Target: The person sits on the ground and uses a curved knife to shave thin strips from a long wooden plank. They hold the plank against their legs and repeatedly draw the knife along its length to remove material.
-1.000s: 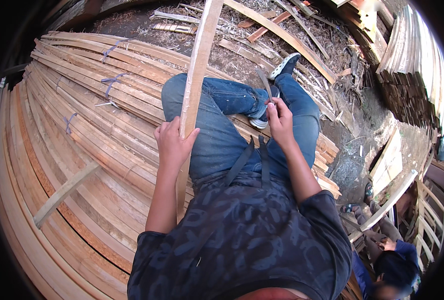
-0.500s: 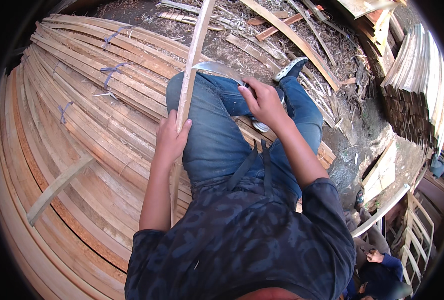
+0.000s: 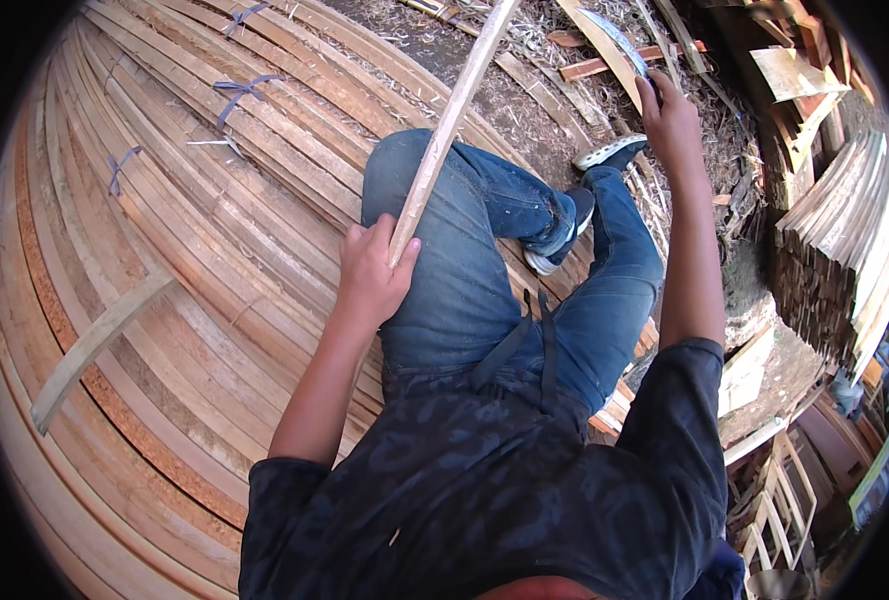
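My left hand is closed around a long, narrow wooden strip, which slants up and away across my left thigh. The strip's lower part passes behind my hand and forearm. Far off to the right, at the end of my stretched arm, my right hand grips a curved knife by its handle, mostly hidden in the fingers. The blade points up and to the left, apart from the strip, above a pale board on the ground.
Long planks lie bundled beneath and left of me, some bound with blue ties. A short wooden bar lies across them. At the right stands a tall stack of boards. Shavings and offcuts litter the ground ahead beside my shoes.
My right hand has swung the knife away from the strip, forward and to the right. My left hand still holds the strip, which appears farther right and tilted more.
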Demonstrator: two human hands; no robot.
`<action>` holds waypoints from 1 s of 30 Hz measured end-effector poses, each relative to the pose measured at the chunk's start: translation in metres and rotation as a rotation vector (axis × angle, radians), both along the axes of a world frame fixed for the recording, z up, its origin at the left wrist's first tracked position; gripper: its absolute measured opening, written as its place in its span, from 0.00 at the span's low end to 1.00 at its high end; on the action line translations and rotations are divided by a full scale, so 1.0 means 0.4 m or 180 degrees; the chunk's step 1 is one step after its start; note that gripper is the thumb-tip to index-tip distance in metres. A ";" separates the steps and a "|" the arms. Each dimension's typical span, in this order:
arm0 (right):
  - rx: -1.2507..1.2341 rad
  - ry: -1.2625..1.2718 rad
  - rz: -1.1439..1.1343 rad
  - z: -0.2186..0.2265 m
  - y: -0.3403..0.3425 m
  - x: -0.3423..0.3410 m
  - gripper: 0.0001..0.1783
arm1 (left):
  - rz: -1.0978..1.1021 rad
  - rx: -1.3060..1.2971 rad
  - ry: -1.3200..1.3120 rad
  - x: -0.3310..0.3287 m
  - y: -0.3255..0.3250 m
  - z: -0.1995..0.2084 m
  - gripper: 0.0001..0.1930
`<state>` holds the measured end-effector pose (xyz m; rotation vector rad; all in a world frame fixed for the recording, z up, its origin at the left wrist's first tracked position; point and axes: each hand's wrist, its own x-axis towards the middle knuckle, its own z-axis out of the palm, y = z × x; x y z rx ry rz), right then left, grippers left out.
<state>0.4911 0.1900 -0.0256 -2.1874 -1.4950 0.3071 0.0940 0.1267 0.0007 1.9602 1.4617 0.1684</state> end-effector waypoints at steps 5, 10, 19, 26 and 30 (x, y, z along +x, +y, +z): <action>0.0111 0.0858 0.0563 0.037 -0.088 -0.151 0.14 | 0.0022 0.0088 -0.0100 0.000 0.005 -0.013 0.11; -0.0088 0.0519 0.1469 0.048 -0.115 -0.297 0.12 | -0.0012 0.0057 0.0000 0.001 0.005 -0.018 0.11; 0.0124 -0.0442 0.1700 -0.001 0.001 -0.204 0.17 | 0.0018 0.0122 0.0117 0.025 0.030 -0.002 0.16; -0.0581 -0.0172 -0.1149 -0.100 -0.148 0.351 0.26 | -0.0071 0.0147 -0.0065 -0.006 0.026 -0.029 0.16; -0.0594 0.0891 -0.1166 -0.093 -0.335 0.170 0.21 | -0.0033 -0.0028 -0.0034 0.001 0.027 -0.022 0.20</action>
